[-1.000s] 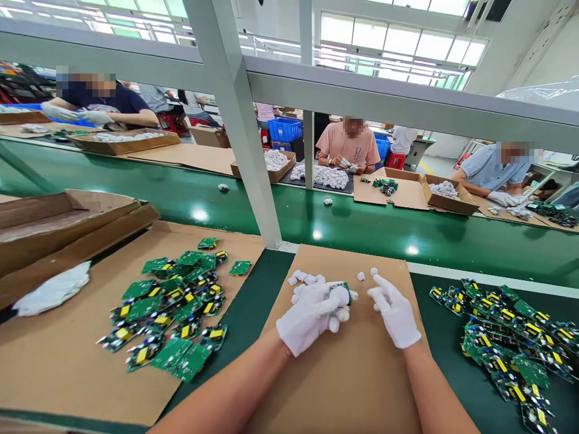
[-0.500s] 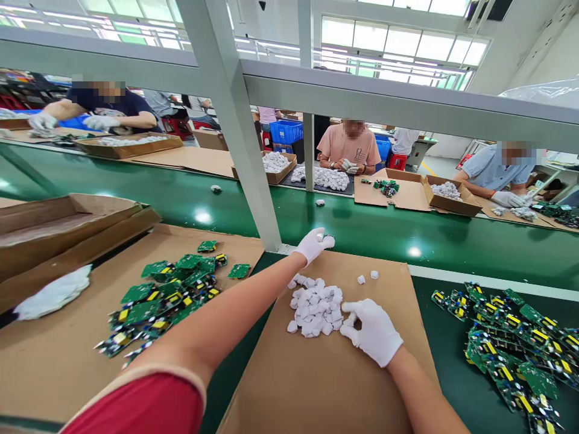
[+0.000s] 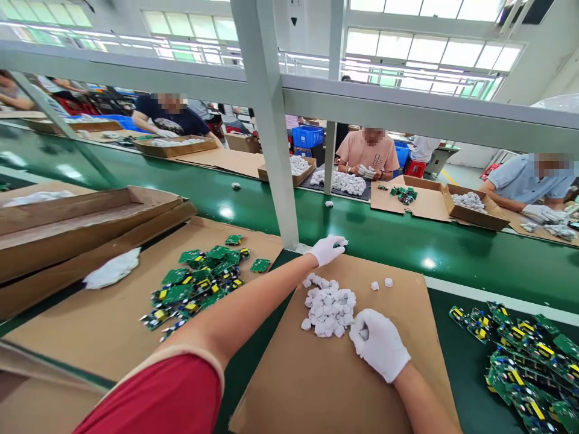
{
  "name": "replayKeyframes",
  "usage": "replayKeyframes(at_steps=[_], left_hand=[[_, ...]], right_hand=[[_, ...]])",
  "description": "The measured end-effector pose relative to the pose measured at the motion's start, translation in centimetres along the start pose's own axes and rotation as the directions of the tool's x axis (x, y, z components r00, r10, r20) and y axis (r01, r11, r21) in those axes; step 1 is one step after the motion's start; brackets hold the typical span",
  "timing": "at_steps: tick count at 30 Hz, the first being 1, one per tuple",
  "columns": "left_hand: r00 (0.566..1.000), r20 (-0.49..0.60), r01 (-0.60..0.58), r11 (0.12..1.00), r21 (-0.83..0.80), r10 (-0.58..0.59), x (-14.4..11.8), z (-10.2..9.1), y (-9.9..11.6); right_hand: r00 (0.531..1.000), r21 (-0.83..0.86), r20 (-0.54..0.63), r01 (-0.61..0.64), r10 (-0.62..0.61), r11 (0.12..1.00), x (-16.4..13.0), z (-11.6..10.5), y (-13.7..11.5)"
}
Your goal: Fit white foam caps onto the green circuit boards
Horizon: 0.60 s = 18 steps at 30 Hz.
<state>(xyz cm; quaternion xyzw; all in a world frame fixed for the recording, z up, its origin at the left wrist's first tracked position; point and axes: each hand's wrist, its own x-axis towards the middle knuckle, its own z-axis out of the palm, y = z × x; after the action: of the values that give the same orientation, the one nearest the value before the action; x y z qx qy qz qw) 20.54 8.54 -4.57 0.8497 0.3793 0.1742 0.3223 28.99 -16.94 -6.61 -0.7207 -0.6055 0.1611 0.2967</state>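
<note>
My left hand (image 3: 329, 250), in a white glove, reaches out to the near edge of the green conveyor belt (image 3: 389, 235). Its fingers are closed on a small circuit board (image 3: 344, 244) with white on it, mostly hidden by the glove. Close to the right side of a heap of white lumps (image 3: 329, 307), my right hand (image 3: 380, 345) has its gloved fingers curled into a pinch. What they hold, if anything, is hidden. The lumps lie on a cardboard sheet (image 3: 335, 386); two loose white lumps (image 3: 381, 284) sit apart from the heap.
Green circuit boards with yellow parts (image 3: 203, 277) are piled on cardboard at left, more boards (image 3: 534, 355) at right. A white glove (image 3: 113, 268) lies near long cardboard trays (image 3: 90, 223). A grey post (image 3: 280, 150) rises beside my left hand. Several people work across the belt.
The view has swung left, shifting the scene rightward. My left hand keeps hold of the board at the belt edge. My right hand's fingers have closed from a spread grasp into a pinch.
</note>
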Motion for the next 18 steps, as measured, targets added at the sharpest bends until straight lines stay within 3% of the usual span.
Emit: replayKeyframes(at_steps=[3,6,8,12,15,18], left_hand=[[0.997,0.054,-0.063,0.995,0.080,0.058,-4.0,-2.5,-1.0],[0.998,0.050,-0.039,0.979,0.202,0.029,-7.7,-5.8,-3.2],[0.999,0.025,0.020,0.954,0.299,-0.028,-9.6,-8.0,-5.0],[0.990,-0.012,0.131,0.881,0.455,-0.142,-11.3,-10.5,-8.2],[0.981,0.006,0.167,0.851,0.498,-0.196,-11.5,-10.9,-9.7],[0.975,-0.001,0.195,0.849,0.491,-0.223,-11.1,-11.0,-10.3]], right_hand=[[0.992,0.262,-0.054,-0.095,0.113,0.960,0.1,-1.3,1.0],[0.954,0.579,-0.091,-0.183,0.286,0.795,0.5,-2.5,1.7],[0.947,0.689,-0.045,-0.202,0.320,0.696,0.7,-2.7,2.0],[0.945,0.704,0.002,-0.233,0.326,0.671,0.7,-2.0,2.5],[0.932,0.717,-0.007,-0.249,0.364,0.652,0.7,-1.6,3.1],[0.931,0.673,-0.037,-0.246,0.363,0.698,0.8,-2.0,3.4]])
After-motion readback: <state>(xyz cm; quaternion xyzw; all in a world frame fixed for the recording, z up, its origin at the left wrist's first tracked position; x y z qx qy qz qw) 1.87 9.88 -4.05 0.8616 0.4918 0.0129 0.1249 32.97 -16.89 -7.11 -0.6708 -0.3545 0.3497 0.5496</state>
